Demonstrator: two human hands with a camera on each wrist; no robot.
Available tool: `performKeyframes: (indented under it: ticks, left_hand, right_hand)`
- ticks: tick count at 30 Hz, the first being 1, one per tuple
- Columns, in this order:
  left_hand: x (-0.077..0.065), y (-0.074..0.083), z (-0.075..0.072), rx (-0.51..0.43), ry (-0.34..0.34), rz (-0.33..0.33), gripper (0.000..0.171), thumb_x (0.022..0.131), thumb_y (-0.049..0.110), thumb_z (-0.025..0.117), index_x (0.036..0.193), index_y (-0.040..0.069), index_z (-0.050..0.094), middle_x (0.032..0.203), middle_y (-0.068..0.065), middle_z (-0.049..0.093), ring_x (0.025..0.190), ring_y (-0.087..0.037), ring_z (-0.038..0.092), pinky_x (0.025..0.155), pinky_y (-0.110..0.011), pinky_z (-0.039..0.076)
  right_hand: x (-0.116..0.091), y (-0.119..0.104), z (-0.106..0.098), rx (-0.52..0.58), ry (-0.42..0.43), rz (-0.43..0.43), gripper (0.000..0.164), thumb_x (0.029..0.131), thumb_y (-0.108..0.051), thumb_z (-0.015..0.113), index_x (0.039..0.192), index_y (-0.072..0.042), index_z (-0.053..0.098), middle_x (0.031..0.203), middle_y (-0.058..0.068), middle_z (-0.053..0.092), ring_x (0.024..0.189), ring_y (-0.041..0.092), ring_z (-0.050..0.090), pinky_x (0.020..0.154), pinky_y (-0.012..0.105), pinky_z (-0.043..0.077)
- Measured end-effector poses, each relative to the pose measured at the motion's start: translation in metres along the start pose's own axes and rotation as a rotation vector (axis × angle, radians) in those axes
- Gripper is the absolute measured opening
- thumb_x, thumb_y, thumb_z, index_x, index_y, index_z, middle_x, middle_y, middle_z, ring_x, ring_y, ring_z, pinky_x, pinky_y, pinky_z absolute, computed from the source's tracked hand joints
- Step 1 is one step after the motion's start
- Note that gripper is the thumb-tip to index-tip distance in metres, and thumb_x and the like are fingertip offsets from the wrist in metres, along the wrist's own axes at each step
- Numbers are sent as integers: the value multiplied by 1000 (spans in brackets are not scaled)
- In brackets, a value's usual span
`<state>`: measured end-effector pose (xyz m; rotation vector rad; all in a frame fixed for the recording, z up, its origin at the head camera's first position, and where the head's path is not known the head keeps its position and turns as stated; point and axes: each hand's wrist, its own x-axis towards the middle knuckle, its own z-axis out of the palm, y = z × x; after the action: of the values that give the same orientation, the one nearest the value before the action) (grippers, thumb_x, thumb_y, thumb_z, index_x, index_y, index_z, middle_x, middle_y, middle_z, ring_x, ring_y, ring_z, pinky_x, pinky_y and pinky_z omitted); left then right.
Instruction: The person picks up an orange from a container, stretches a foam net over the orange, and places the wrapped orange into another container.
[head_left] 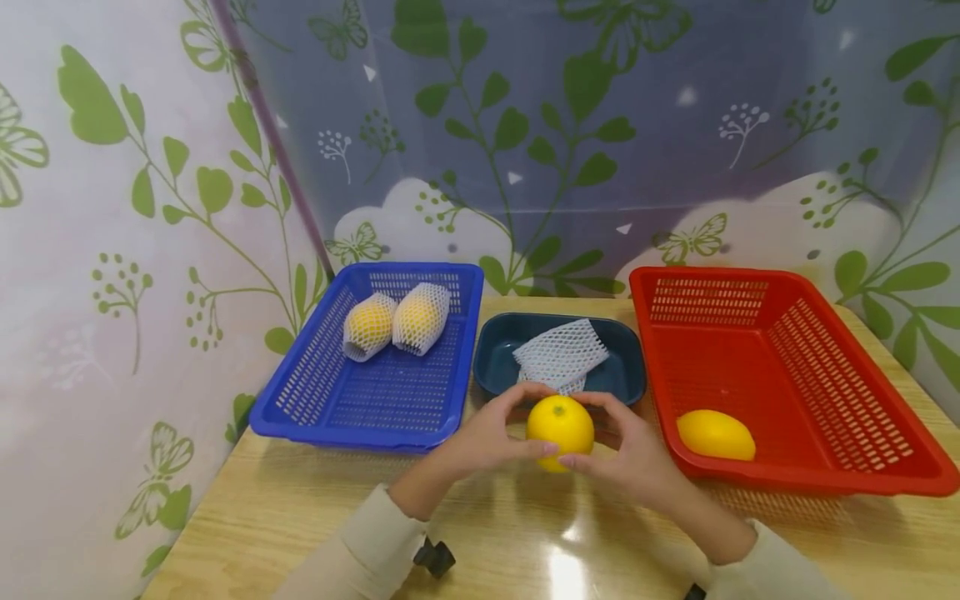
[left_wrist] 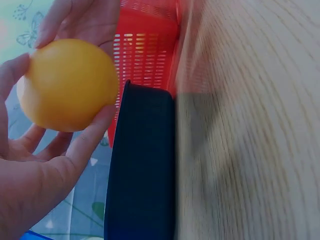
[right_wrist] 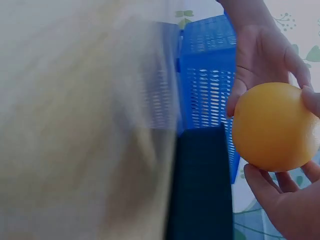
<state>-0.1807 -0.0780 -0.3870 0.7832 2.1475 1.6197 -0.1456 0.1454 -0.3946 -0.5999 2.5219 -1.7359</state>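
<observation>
While white mesh (head_left: 562,354) lies crumpled, both hands' fingers (head_left: 517,393) (head_left: 606,403) grip a smooth round fruit (head_left: 560,427).

Up top, the head camera looks forward and down across the pale wood-grain table (head_left: 255,517), widest of the three. Left wrist now: low, close, tipped sideways, facing the red slatted plastic basket (left_wrist: 145,62)! Right wrist, likewise near, faces the blue slatted plastic basket (right_wrist: 207,85). All share the round yellow fruit (head_left: 558,429) and dark teal oblong tray (left_wrist: 142,165).
</observation>
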Motion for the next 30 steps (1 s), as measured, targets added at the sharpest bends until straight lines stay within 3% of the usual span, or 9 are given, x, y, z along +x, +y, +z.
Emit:
performKeyframes:
  ticks: [5, 11, 24, 30]
  left_hand:
    - [1, -3, 0, 36, -29, -25, 57, 87, 21, 74, 136, 16, 45, 135, 3, 49, 122, -16, 51, 101, -29, 46]
    - [-1, -10, 5, 65, -16, -66, 56, 86, 24, 75, 134, 19, 47, 133, 5, 51, 123, -16, 51, 103, -33, 44]
    - [-8, -15, 13, 121, -11, -159, 51, 84, 24, 78, 126, 20, 49, 133, 2, 52, 120, -23, 54, 102, -40, 45]
    - [-9, -19, 16, 142, -12, -150, 51, 83, 22, 79, 124, 20, 49, 132, 1, 53, 119, -22, 54, 100, -36, 47]
  right_hand:
    - [-2, 4, 2, -43, 13, 42, 67, 76, -24, 84, 131, -11, 49, 132, 11, 56, 116, 29, 57, 94, 38, 51]
    - [-2, 9, 2, -74, -20, 66, 68, 75, -26, 85, 130, -10, 50, 132, 11, 54, 118, 31, 54, 95, 42, 50]
    - [-4, 20, 3, -8, -136, 76, 64, 77, -22, 84, 128, -5, 50, 131, 16, 53, 116, 34, 56, 97, 45, 49]
    - [-5, 23, 3, -12, -162, 103, 67, 77, -27, 83, 130, -5, 48, 134, 17, 51, 118, 36, 55, 99, 49, 47]
